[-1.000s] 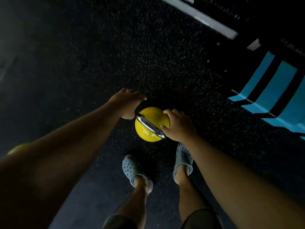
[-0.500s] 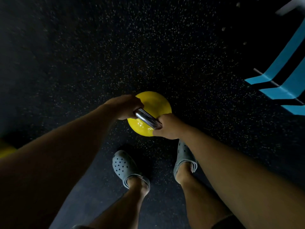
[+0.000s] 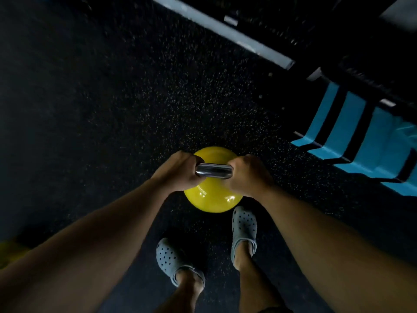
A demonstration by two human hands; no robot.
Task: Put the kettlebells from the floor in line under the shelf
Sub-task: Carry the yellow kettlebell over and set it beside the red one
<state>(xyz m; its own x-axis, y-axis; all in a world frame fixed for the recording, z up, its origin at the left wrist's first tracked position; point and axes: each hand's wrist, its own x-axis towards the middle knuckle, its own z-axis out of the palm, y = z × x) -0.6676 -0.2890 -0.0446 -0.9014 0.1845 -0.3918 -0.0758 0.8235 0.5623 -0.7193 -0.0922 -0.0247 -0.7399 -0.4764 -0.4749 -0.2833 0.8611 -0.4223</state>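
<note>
A yellow kettlebell with a shiny steel handle hangs in front of my feet, over the dark speckled floor. My left hand is closed around the left end of the handle. My right hand is closed around its right end. The shelf frame, a grey bar with dark racks behind it, runs across the upper right. Whether the kettlebell touches the floor cannot be told.
Blue and black striped blocks stand at the right under the shelf. Something yellow shows dimly at the far left edge behind my left arm. My two feet in grey clogs stand just behind the kettlebell.
Both hands went from resting on the handle to gripping it. The handle has turned from slanted to level, and the shelf and blue blocks have come back into view.
</note>
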